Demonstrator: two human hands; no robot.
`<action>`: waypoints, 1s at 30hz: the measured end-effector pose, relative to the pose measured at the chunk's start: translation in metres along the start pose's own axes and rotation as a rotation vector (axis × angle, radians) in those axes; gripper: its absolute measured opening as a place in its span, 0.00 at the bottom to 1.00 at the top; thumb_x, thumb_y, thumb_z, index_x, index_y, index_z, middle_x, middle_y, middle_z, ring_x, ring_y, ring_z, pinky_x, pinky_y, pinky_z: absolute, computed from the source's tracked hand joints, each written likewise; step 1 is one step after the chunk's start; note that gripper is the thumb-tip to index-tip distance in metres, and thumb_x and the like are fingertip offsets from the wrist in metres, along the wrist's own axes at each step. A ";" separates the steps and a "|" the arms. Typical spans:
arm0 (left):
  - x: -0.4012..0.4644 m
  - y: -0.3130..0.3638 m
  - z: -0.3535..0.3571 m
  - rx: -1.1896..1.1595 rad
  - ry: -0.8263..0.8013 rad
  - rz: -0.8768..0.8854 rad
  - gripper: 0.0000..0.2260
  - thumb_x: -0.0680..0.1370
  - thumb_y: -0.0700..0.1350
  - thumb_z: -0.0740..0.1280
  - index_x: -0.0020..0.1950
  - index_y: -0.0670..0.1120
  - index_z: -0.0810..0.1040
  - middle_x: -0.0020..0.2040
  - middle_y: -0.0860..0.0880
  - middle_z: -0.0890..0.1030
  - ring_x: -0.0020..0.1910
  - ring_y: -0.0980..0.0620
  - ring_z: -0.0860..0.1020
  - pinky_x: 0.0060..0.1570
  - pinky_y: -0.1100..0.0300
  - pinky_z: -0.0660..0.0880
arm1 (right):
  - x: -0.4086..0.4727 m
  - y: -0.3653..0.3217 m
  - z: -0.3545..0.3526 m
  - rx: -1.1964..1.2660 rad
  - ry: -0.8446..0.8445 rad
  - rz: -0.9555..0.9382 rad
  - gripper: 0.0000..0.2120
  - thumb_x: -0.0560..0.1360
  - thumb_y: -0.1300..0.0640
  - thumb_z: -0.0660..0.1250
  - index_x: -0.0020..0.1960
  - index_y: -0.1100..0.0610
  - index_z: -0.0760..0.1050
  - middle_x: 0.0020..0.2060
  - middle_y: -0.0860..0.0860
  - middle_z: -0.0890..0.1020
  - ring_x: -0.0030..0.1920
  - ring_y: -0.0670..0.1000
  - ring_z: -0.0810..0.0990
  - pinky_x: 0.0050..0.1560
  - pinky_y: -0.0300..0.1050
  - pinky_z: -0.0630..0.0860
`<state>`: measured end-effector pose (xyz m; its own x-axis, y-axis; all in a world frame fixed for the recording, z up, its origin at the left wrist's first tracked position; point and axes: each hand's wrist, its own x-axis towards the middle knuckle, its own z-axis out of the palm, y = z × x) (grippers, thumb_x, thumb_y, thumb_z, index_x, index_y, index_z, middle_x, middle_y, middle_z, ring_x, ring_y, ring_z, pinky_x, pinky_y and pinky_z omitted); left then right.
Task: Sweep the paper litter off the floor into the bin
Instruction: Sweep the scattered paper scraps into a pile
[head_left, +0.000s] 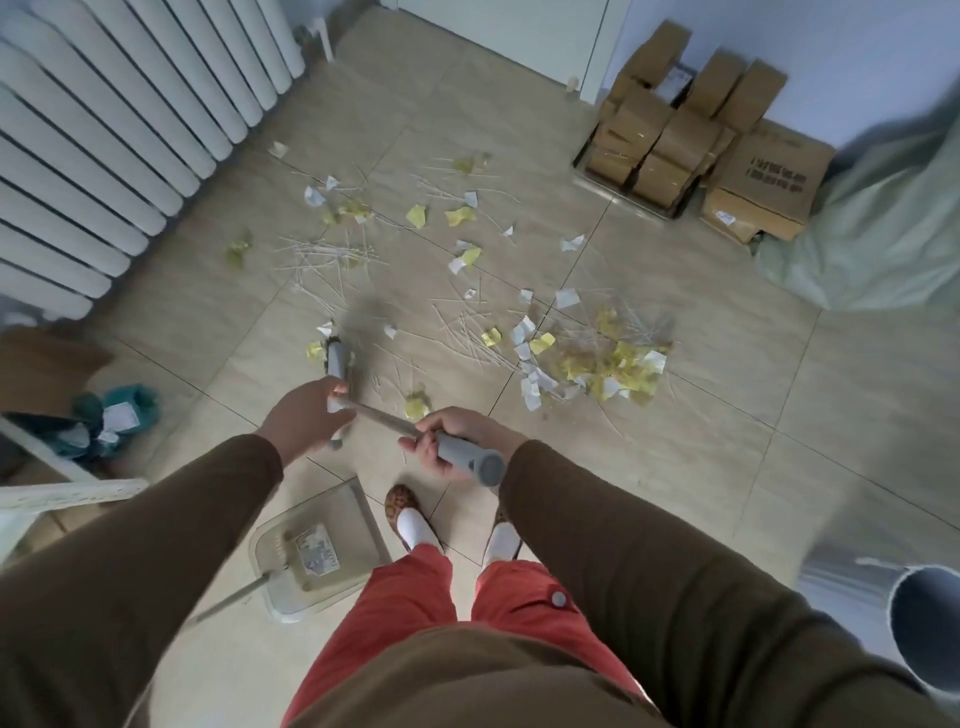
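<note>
head view: both hands (306, 413) (447, 441) gripping broom handle (384, 418), gathering paper litter (597, 358); next, sweeping it toward dustpan (317, 545).

Paper litter (597, 358) lies ahead; dustpan (317, 545) left of feet; boxes (701, 140) far right.

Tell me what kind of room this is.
Probably a room in a home or small office, partly used for storage. A white radiator lines one wall, cardboard boxes are stacked by the far wall, and the tiled floor is strewn with paper scraps.
</note>
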<state>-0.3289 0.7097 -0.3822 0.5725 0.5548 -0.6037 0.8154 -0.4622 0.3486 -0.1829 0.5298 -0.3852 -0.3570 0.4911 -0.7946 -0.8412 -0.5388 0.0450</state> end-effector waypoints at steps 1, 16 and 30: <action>0.003 -0.003 -0.002 -0.004 -0.005 -0.001 0.20 0.80 0.48 0.68 0.70 0.46 0.73 0.68 0.43 0.77 0.64 0.43 0.77 0.64 0.50 0.72 | 0.000 -0.004 -0.002 0.004 0.026 -0.002 0.09 0.81 0.61 0.56 0.59 0.64 0.65 0.31 0.57 0.79 0.22 0.45 0.74 0.22 0.35 0.75; 0.052 0.009 -0.009 -0.048 -0.113 0.117 0.20 0.79 0.49 0.68 0.70 0.47 0.73 0.68 0.44 0.76 0.66 0.45 0.74 0.65 0.52 0.70 | -0.096 -0.017 -0.017 -0.277 0.596 -0.253 0.16 0.79 0.65 0.58 0.64 0.54 0.68 0.42 0.58 0.79 0.21 0.44 0.70 0.20 0.35 0.70; 0.058 -0.018 -0.029 -0.081 -0.143 0.113 0.23 0.79 0.49 0.68 0.72 0.47 0.70 0.66 0.44 0.77 0.62 0.45 0.77 0.63 0.52 0.72 | -0.054 -0.027 -0.004 -0.215 0.576 -0.238 0.18 0.79 0.63 0.57 0.68 0.60 0.66 0.43 0.58 0.79 0.21 0.44 0.71 0.19 0.35 0.70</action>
<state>-0.3080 0.7702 -0.4025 0.6472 0.3964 -0.6511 0.7544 -0.4557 0.4725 -0.1392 0.5152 -0.3459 0.1539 0.2007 -0.9675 -0.7493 -0.6145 -0.2467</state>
